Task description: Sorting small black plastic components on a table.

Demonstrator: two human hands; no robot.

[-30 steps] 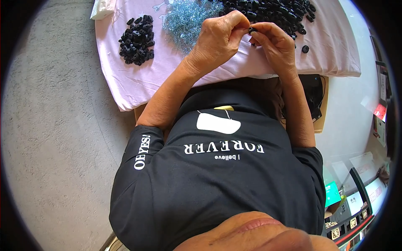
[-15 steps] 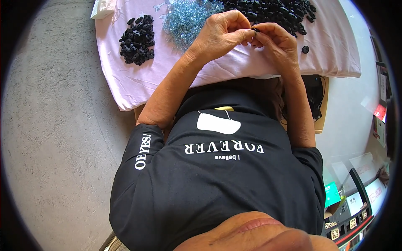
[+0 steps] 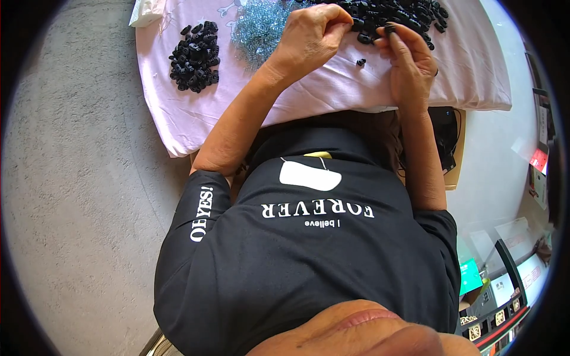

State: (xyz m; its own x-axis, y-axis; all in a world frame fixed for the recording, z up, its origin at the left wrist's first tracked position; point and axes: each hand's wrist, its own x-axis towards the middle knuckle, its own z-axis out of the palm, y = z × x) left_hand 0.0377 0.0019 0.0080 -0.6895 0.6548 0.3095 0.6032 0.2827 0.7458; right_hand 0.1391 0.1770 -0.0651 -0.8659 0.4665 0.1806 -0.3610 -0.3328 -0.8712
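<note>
My left hand (image 3: pixel 314 37) is closed over the table, thumb and forefinger pinched together at the edge of the large pile of small black plastic pieces (image 3: pixel 409 21). Whatever its fingertips hold is too small to make out. To the right, my right hand (image 3: pixel 411 59) grips a small black plastic piece (image 3: pixel 389 28) between thumb and fingers. A tiny black part (image 3: pixel 361 62) lies on the pink cloth (image 3: pixel 332 89) between the hands. Beside my left hand spreads a heap of tiny shiny bluish pieces (image 3: pixel 256 32), partly covered by that hand.
A smaller pile of black pieces (image 3: pixel 196 58) sits on the left of the cloth. At the far left corner stands a white box (image 3: pixel 146 12). Under the table's right side is an open cardboard box (image 3: pixel 456 160) with dark things inside. Boxes (image 3: pixel 472 276) stand at the lower right.
My hands, together half a second ago, have moved apart. The tiny black part now shows on the cloth between them. My right hand now mostly hides the loose black piece at the right.
</note>
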